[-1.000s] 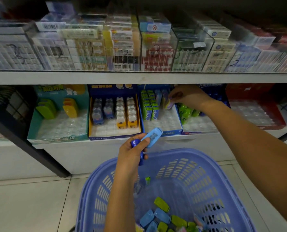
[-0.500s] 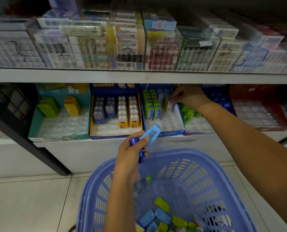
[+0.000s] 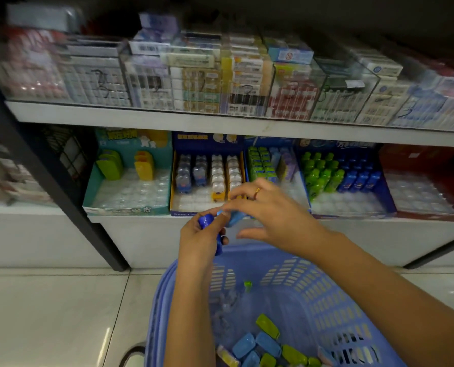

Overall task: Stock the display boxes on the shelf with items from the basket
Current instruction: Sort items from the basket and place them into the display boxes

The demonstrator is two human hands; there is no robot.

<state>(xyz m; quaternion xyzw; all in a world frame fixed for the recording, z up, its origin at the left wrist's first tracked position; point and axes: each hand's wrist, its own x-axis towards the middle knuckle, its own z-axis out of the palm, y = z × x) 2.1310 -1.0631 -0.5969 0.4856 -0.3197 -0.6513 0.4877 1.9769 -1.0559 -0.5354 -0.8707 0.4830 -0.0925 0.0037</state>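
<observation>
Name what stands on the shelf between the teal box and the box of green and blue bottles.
In the head view, two boxes: a yellow-lined box of small figures, then a blue box of green packs.

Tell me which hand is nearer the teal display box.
Left. The left hand, gripping blue items, is below and right of the teal display box; the right hand is farther right still.

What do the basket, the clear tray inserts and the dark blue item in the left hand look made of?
Basket: moulded plastic, matte lavender-blue, slotted walls. Clear tray inserts: thin glossy plastic, probably formed sheet, dimpled pockets catching light. Dark blue item in the left hand: likely hard plastic, shiny highlight on its round end.
</observation>
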